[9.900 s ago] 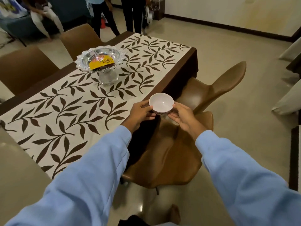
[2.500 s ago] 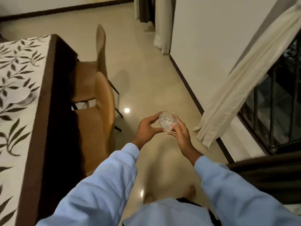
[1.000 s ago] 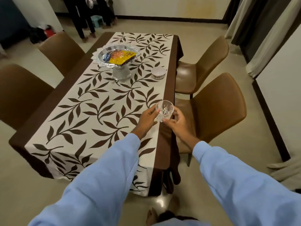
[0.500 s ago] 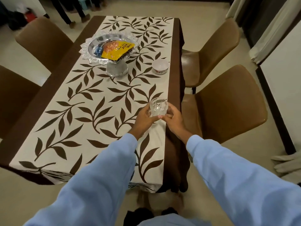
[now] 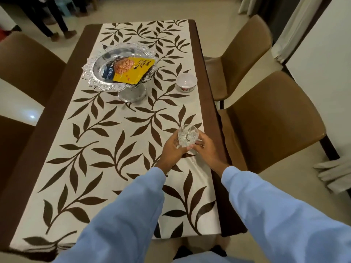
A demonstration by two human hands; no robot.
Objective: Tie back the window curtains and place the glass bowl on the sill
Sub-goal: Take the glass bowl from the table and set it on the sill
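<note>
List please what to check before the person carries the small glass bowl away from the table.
1. Grip: left hand and right hand hold the glass bowl, one on each side: ok.
2. Tilt: glass bowl upright, mouth up: ok.
3. Lift: base clear of the tablecloth: cannot tell.
4. Space: white bowl well apart from the hands: ok.
5. Goal: window sill in view: not ok; only a curtain shows at the upper right.

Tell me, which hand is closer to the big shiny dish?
The left hand. It holds the glass bowl on the side facing the shiny dish, which stands farther off to the left. The right hand holds the bowl's other side, farther from the dish.
</note>
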